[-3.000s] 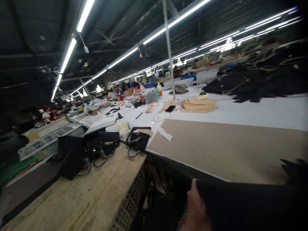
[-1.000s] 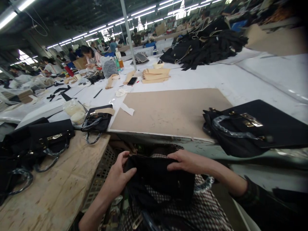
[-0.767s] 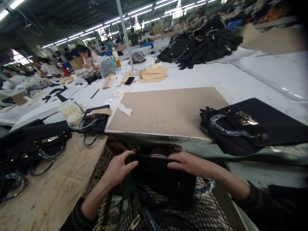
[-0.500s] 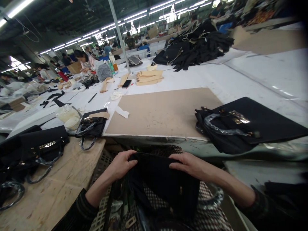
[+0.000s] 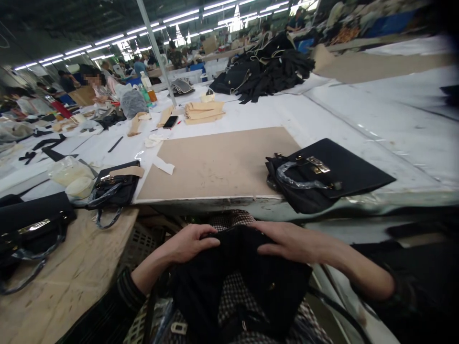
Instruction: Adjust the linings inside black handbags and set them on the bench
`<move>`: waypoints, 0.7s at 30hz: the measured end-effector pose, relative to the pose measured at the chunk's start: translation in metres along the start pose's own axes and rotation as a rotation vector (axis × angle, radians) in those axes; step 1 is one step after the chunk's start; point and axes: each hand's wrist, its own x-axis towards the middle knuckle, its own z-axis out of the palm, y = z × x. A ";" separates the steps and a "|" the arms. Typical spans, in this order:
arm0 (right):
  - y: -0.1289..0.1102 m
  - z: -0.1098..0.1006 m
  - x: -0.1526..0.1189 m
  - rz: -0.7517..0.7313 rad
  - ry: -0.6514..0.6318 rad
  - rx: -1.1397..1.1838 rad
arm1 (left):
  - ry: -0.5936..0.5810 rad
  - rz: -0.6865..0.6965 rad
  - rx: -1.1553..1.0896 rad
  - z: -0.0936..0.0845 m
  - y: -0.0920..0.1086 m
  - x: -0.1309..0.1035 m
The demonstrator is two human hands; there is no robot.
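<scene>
A black handbag (image 5: 279, 291) rests over my lap on a checked cloth (image 5: 234, 291), below the table edge. My left hand (image 5: 190, 242) grips the bag's upper edge at the left, thumb on the near side. On the right, my right hand (image 5: 283, 240) pinches the same edge, its fingers over the far side. Between the hands the black material sags and folds. A gold-coloured metal fitting (image 5: 179, 327) shows low on the left. The lower part of the bag is dark and hard to make out.
Another black handbag (image 5: 333, 167) with wrapped handles lies on the white table beside a brown board (image 5: 218, 165). A small black bag (image 5: 120, 184) and a larger one (image 5: 36, 217) are at the left, near a wooden table (image 5: 71, 267). Black pieces (image 5: 268, 71) are heaped farther back.
My view has turned to the right, so the table things appear farther left. The bag's edge between my hands has folded inward, and my hands have come slightly closer together.
</scene>
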 end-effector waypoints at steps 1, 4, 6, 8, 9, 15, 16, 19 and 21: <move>-0.004 -0.001 0.008 -0.043 0.026 0.033 | 0.003 0.011 0.066 0.000 0.004 0.003; -0.013 0.000 0.040 -0.129 0.041 0.030 | 0.006 0.032 0.273 0.000 0.014 0.010; -0.014 0.006 0.060 -0.129 -0.004 -0.050 | -0.003 0.038 0.422 0.000 0.014 0.014; -0.012 0.013 0.074 -0.098 -0.044 -0.111 | -0.019 0.025 0.520 -0.001 0.011 0.018; -0.010 0.017 0.078 -0.096 -0.050 -0.114 | -0.031 0.012 0.541 -0.002 0.008 0.018; -0.003 0.027 0.071 -0.107 -0.030 -0.039 | -0.143 -0.043 0.533 -0.013 -0.002 0.002; -0.003 0.027 0.068 -0.099 -0.028 -0.036 | -0.152 -0.046 0.531 -0.013 -0.002 -0.005; -0.004 0.027 0.055 -0.091 -0.016 -0.021 | -0.139 -0.094 0.438 -0.010 0.000 -0.029; -0.002 0.026 0.047 -0.080 0.003 -0.012 | -0.121 -0.158 0.285 -0.008 0.001 -0.046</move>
